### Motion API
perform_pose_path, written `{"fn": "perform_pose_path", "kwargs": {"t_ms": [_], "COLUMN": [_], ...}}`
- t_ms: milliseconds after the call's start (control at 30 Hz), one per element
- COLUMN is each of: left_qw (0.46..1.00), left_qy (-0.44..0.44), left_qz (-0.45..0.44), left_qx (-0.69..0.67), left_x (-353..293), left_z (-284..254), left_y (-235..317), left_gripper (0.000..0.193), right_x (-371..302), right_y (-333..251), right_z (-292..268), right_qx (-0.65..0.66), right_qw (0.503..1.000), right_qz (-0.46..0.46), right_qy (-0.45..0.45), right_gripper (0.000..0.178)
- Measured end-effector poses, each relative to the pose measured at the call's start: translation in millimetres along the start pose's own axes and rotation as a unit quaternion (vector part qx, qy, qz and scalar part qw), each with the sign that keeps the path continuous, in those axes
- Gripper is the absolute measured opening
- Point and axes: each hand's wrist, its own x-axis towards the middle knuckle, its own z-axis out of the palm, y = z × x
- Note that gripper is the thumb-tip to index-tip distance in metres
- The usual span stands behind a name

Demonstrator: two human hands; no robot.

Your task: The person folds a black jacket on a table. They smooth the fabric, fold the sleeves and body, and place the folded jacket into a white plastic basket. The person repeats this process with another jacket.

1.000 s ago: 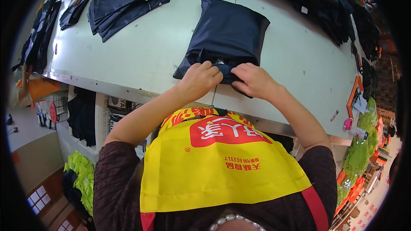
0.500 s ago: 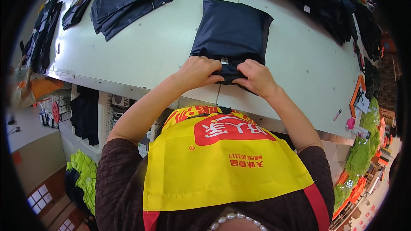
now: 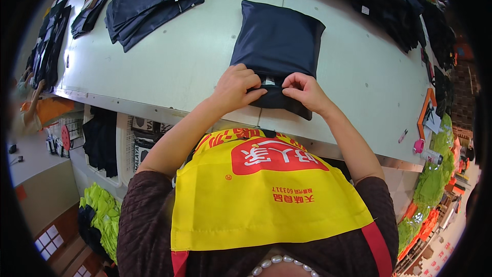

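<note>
A plump, square dark navy fabric pouch (image 3: 279,38) lies on the white table (image 3: 205,56) in front of me. Its near end is parted, and a small pale label shows inside the gap. My left hand (image 3: 237,88) pinches the fabric at the left of this opening between thumb and fingers. At the right, my right hand (image 3: 307,92) pinches the same edge, the two thumbs pointing toward each other. A dark flap of the pouch hangs toward me below my hands. What lies deeper inside is hidden.
A fanned stack of dark fabric pieces (image 3: 151,5) lies at the far left. Dark garments (image 3: 379,5) are heaped along the far right. An orange-edged board (image 3: 425,113) and a pink item (image 3: 419,146) sit near the right edge. Bright green clothing (image 3: 100,215) is piled below left.
My fingers have drawn slightly apart at the opening. The near flap now lies flatter and spreads further toward me. The pouch stays in nearly the same place.
</note>
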Motion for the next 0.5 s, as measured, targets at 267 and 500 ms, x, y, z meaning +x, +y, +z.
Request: {"fn": "perform_pose_path", "kwargs": {"t_ms": [267,500], "left_qw": [0.997,0.976], "left_qy": [0.053,0.214], "left_qz": [-0.023,-0.038], "left_qx": [-0.044,0.019], "left_x": [-20.0,-13.4], "left_z": [25.0,19.0], "left_y": [-10.4,4.0], "left_gripper": [0.021,0.019], "right_x": [17.5,60.8], "right_y": [-23.3,-14.6], "right_z": [26.8,35.2], "right_qx": [-0.513,-0.566], "right_qw": [0.743,0.721], "right_qz": [-0.377,-0.367], "right_qy": [0.208,0.158], "right_gripper": [0.017,0.006]}}
